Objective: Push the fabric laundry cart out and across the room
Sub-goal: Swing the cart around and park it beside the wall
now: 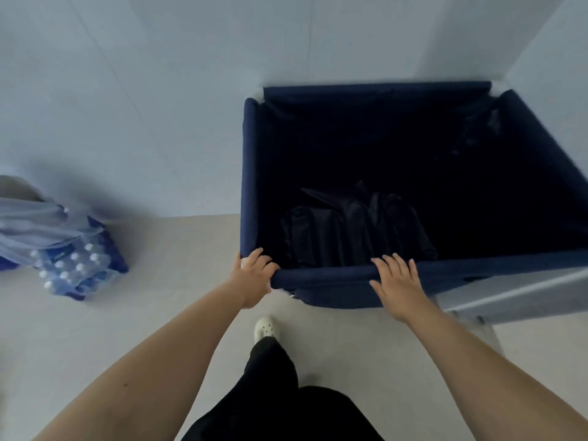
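Head view looks down over two bare forearms reaching to a navy fabric laundry cart (pixel 251 173) that stands against a pale wall, its far right corner tucked into the room's corner. The left hand (pixel 251 276) is wrapped around the cart's near left corner, fingers curled over the padded rim and thumb beneath, so that grip is closed on the cart. The right hand (pixel 397 281) lies further right on the same near rim (pixel 324 275); its fingers are spread flat over the top of the bar rather than curled, a loose, unclenched grip pressing on the fabric. Inside the cart, on its dark bottom, lies a crumpled dark bag (pixel 353 230). On the floor (pixel 159 313) to the left, well apart from the cart, sits a shrink-wrapped pack of water bottles (pixel 79 268) with white caps and blue labels; the printing is too blurred to read. A pale plastic bag (pixel 28 224) rests against the pack. Below the hands a white perforated shoe (pixel 266 327) and black trousers (pixel 270 393) show.
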Tool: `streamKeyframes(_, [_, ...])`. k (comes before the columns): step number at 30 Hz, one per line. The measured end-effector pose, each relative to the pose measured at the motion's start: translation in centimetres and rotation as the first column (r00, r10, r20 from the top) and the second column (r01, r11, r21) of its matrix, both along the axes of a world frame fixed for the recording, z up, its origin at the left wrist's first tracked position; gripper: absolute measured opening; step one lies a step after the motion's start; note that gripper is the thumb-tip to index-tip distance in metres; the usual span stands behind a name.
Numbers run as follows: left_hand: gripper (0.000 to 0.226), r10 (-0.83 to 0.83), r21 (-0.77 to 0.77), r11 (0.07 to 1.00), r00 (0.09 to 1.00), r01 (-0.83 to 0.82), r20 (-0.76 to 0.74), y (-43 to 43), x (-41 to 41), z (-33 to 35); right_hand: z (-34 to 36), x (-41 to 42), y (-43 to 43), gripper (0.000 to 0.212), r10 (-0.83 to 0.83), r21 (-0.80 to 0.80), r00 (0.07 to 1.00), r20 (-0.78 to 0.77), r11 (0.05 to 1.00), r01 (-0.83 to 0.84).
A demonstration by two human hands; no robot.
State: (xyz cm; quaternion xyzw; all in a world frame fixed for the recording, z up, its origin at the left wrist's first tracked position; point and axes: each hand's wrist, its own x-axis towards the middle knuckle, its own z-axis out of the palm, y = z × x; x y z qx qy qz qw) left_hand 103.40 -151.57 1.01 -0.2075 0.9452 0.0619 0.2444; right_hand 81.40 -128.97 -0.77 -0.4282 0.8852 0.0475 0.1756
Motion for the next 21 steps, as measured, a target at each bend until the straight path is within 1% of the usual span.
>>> streamKeyframes(3, [0.054,0.032,0.005,0.999,0.999,-0.032,0.039,0.2,-0.6,0.5,-0.3,-0.8,0.1,0.051,0.044,-0.007,0.999,0.002,0.999,-0.044])
streamKeyframes(8, [0.054,0.077,-0.012,0.997,0.995,-0.076,0.069,1.1,-1.0,1.1,-0.5,-1.1,0.4,0.048,0.093,-0.061,0.995,-0.038,0.994,-0.095])
streamKeyframes(10, [0.054,0.084,-0.011,0.996,0.993,-0.083,0.077,1.2,-1.0,1.2,-0.4,-1.1,0.5,0.047,0.097,-0.078,0.995,-0.026,0.992,-0.099])
streamKeyframes(21, [0.049,0.072,-0.013,0.997,0.996,-0.071,0.047,0.7,-0.9,0.4,-1.0,-1.6,0.5,0.045,0.109,-0.145,0.994,-0.004,0.983,-0.109])
